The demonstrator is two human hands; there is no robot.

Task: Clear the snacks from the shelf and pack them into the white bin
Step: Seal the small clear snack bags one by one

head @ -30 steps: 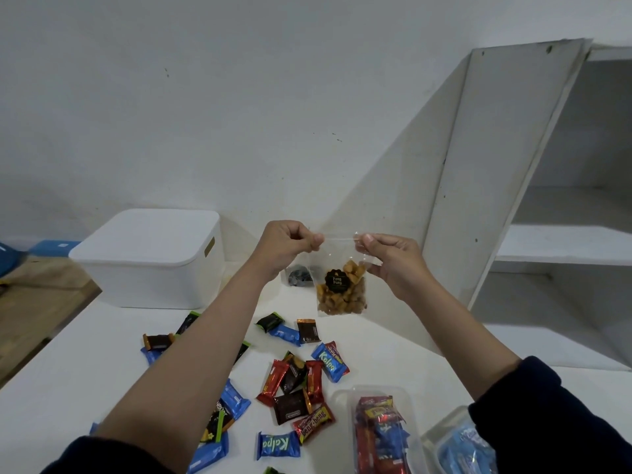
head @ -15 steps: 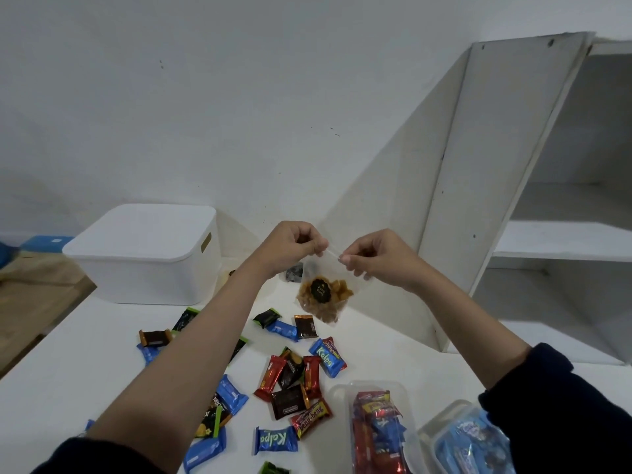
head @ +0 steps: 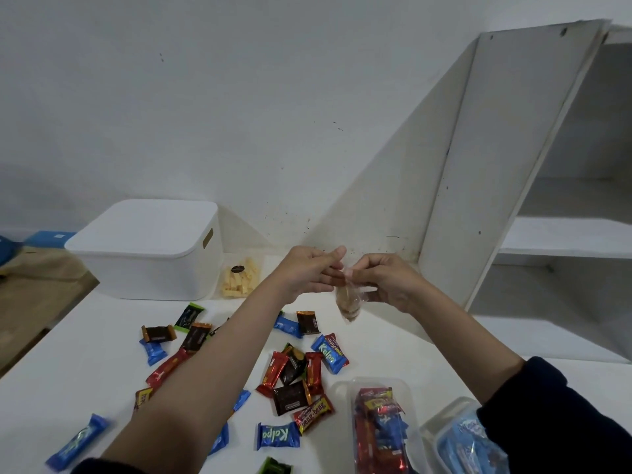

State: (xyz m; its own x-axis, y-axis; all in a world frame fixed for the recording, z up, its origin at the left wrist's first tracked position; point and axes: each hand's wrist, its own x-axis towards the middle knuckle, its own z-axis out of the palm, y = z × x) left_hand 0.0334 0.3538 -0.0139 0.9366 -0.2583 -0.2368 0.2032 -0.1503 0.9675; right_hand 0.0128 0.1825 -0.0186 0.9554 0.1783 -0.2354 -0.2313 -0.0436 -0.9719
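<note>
Both hands hold a small clear snack bag [head: 348,302] of brown pieces above the white table [head: 393,340]. My left hand [head: 309,271] pinches its top from the left, my right hand [head: 386,282] from the right, close together. The bag hangs edge-on and blurred. The white bin [head: 147,251] stands lidded at the back left. A clear bag of pale sticks [head: 239,282] lies beside the bin. Several wrapped candy bars [head: 294,374] are scattered on the table under my arms. The white shelf [head: 564,237] stands at the right.
A clear tub of red and blue bars [head: 379,429] and a clear tub of blue packs [head: 468,443] sit at the front right. A wooden surface [head: 30,295] lies left of the table. The wall is close behind.
My hands have come closer together and dropped a little. The snack bag has turned from face-on to edge-on. The bag of pale sticks beside the bin has come into view.
</note>
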